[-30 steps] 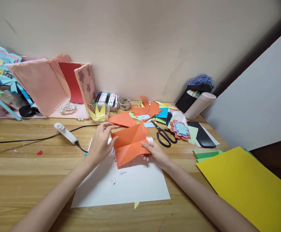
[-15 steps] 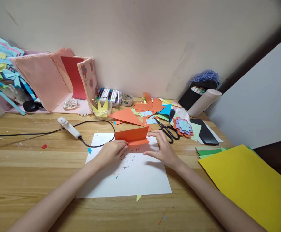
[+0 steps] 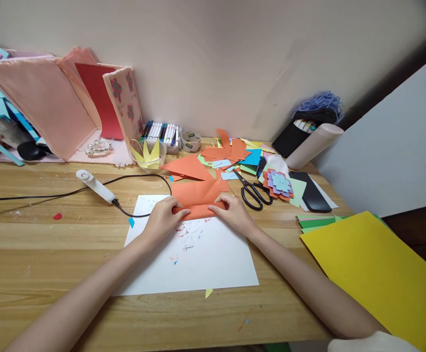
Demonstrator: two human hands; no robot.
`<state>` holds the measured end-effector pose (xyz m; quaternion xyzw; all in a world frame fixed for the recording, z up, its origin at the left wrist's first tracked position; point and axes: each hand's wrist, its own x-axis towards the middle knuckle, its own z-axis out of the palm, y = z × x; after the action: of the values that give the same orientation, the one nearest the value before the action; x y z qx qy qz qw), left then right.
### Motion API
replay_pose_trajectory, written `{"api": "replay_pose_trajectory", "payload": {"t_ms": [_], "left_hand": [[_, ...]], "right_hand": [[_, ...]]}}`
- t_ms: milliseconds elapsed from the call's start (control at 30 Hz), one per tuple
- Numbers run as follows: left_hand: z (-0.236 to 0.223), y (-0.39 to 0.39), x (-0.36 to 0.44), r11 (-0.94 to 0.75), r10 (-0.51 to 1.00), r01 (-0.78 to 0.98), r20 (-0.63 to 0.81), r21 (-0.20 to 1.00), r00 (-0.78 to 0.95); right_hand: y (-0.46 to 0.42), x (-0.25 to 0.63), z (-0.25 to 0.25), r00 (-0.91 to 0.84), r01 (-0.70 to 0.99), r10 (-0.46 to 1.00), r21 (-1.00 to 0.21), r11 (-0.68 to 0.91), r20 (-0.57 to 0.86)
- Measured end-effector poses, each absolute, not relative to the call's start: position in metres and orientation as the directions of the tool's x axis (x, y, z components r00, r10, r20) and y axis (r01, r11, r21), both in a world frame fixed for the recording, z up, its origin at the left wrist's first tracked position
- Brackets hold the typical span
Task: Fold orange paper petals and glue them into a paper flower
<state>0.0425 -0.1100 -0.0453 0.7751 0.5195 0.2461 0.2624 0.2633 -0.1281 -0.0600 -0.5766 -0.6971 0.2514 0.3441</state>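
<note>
A sheet of orange paper (image 3: 194,191) lies at the far edge of a white sheet (image 3: 198,264), its near edge folded over into a strip. My left hand (image 3: 163,214) pinches the left end of that fold, thumb toward the middle. At the right end my right hand (image 3: 235,211) grips the same fold between thumb and fingers. Small coloured scraps and marks dot the white sheet just in front of the fold. Black-handled scissors (image 3: 255,195) lie a little beyond my right hand.
Orange cutouts (image 3: 189,167) and other paper pieces are heaped behind. A clear bowl (image 3: 147,161) holds a yellow paper shape. Left lies a white device (image 3: 97,187) with a black cable. Yellow sheets (image 3: 374,274) lie right, near a dark phone (image 3: 311,193) and layered paper flower (image 3: 279,183).
The orange paper's raised part now lies flat toward the back, with its near edge folded. My right hand has closed from an open pose onto the fold. The view has shifted slightly.
</note>
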Motion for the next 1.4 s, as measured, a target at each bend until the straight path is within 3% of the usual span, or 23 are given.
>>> {"api": "replay_pose_trajectory", "payload": {"t_ms": [467,600,700,800,900,967,1067,1233,1400], "left_hand": [[-0.052,-0.112,0.046,-0.334,0.936,0.725,0.12,0.603,0.331],[-0.051,-0.115,0.046,-0.327,0.942,0.794,0.114,0.512,0.314],[-0.05,-0.118,0.048,-0.394,0.918,0.824,0.211,0.407,0.335],[-0.05,-0.12,0.05,-0.594,0.803,0.73,0.302,0.337,0.514],[-0.054,-0.124,0.049,-0.774,0.621,0.547,0.217,0.319,0.753],[-0.056,-0.126,0.047,-0.806,0.568,0.511,0.147,0.298,0.81],[-0.059,-0.129,0.044,-0.812,0.561,0.524,0.092,0.257,0.823],[-0.058,-0.136,0.043,-0.806,0.569,0.548,0.037,0.224,0.822],[-0.055,-0.145,0.04,-0.797,0.59,0.58,0.015,0.172,0.807]], "right_hand": [[-0.13,0.258,-0.066,-0.063,0.717,0.968,-0.663,0.213,0.243],[-0.131,0.256,-0.068,-0.066,0.763,0.96,-0.606,0.225,0.273],[-0.132,0.255,-0.071,-0.069,0.798,0.958,-0.56,0.221,0.279],[-0.133,0.254,-0.074,-0.052,0.822,0.956,-0.531,0.206,0.29],[-0.134,0.251,-0.074,-0.039,0.836,0.952,-0.513,0.198,0.304],[-0.135,0.25,-0.073,-0.05,0.862,0.942,-0.462,0.208,0.331],[-0.138,0.247,-0.069,-0.148,0.887,0.903,-0.35,0.302,0.404],[-0.156,0.243,-0.07,-0.559,0.696,0.745,-0.283,0.66,0.365],[-0.175,0.25,-0.074,-0.528,0.782,0.786,-0.176,0.598,0.322]]}}
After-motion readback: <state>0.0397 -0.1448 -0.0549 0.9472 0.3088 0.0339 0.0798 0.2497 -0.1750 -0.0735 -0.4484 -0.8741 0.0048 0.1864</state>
